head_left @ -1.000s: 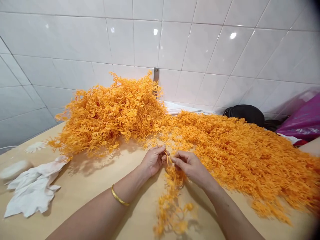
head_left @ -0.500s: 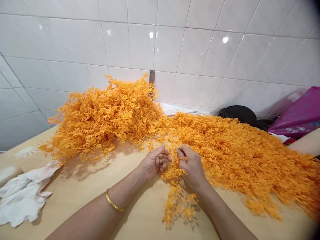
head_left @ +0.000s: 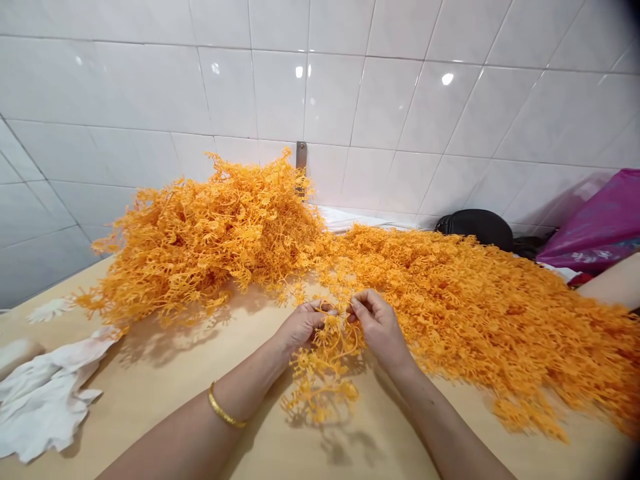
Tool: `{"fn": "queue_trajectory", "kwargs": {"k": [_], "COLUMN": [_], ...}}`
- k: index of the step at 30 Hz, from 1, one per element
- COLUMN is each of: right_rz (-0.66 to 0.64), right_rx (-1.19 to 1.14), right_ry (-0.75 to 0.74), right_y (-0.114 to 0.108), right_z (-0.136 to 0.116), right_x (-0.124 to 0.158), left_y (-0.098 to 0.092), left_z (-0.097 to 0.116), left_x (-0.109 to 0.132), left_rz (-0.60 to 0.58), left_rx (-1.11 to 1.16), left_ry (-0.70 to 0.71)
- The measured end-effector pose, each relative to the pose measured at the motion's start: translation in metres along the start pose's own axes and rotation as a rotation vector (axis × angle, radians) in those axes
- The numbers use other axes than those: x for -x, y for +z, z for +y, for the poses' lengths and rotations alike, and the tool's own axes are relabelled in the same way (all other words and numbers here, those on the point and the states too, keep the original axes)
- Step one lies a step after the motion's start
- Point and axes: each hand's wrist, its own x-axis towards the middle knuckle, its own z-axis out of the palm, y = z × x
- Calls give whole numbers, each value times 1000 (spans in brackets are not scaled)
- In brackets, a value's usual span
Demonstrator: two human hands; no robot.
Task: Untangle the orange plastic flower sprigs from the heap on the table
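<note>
Bright, even light from overhead, with a small glare spot on the glossy wall tiles (head_left: 447, 79) far above the fingers (head_left: 361, 304). Soft shadows fall on the bench (head_left: 270, 427) below them — the frame's edges bow and darken.

Your left hand (head_left: 303, 325) and right hand (head_left: 380, 325) can pass back toward you over the table (head_left: 150, 393), on either side of the sprig strand (head_left: 323, 373). Ahead, the orange heap (head_left: 200, 247) and its spread (head_left: 490, 320) block the way to the tiled wall (head_left: 125, 80). Far left lies a cloth (head_left: 40, 400).
</note>
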Motion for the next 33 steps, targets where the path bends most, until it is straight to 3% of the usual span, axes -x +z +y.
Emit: {"fn": "queue_trajectory", "kwargs": {"k": [5,12,19,22,24,26,29,33], "right_rz": [-130,-98,107,259,444,560,519,458], "right_rx": [-79,125,96,-143,-351,-393,-112,363], "right_ry": [17,-146,-85,42,144,145,78,-193], "right_y": [2,7,14,-2,-19,-35,-42,-31], "right_z": [-1,-1,3,3,4,8,12,5], "right_x": [1,8,7,-6,-16,-24,-24,-13], "left_y": [3,9,9,8,5,2,-3,-6], "left_z": [-3,-7,-3,-1,0,3,6,5], "left_x": [4,10,10,14,16,16,12,7], "left_rz": [-40,-109,-148,-189,-229,-204,-104,-32], "left_rx": [-6,-81,-110,-151,-177,-145,-25,55], "left_ry": [19,62,46,25,-17,-36,-30,-24]}}
